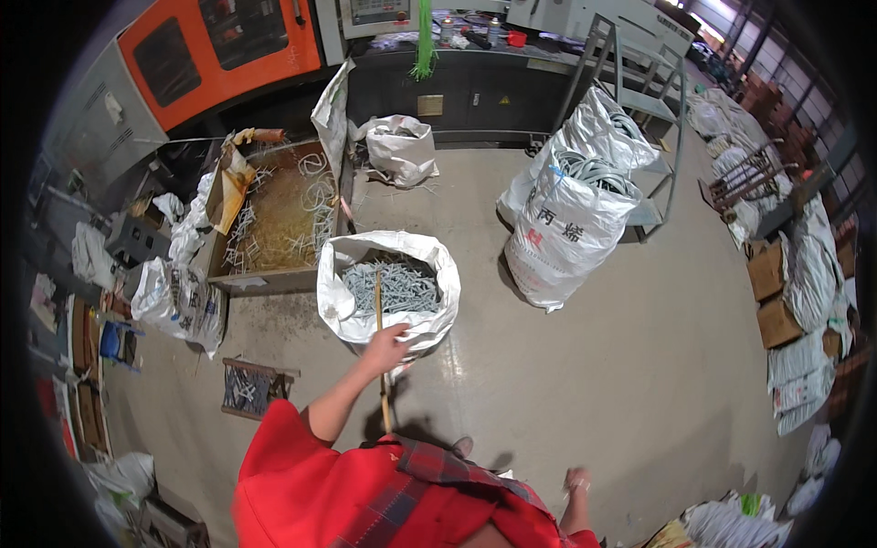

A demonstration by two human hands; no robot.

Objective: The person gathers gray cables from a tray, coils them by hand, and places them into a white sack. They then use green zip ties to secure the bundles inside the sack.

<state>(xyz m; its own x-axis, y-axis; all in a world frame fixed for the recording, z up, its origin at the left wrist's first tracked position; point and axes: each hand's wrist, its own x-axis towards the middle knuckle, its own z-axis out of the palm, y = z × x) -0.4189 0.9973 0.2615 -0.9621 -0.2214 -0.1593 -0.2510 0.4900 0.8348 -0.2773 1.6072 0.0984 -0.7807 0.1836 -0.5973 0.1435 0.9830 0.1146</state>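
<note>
The left hand [387, 347] was at the near rim of an open white sack [438, 327], over a wooden stick [378, 301] that reached in among grey plastic pieces [406, 290]. Its fingers were bent, but whether they were clamped on the stick could not be told. The right hand [577, 478] hung well apart, out to the person's right, its fingers too small and blurred to read.

If the stick levered hard against the soft rim, the sack could have sagged or tipped and spilled pieces onto the floor [548, 374]; a loose grip could have let the stick slide. The stick's far end was hard to separate from the pieces, its near end was lost by the red clothing [320, 484], and the sack's wall hid the pieces' depth.
</note>
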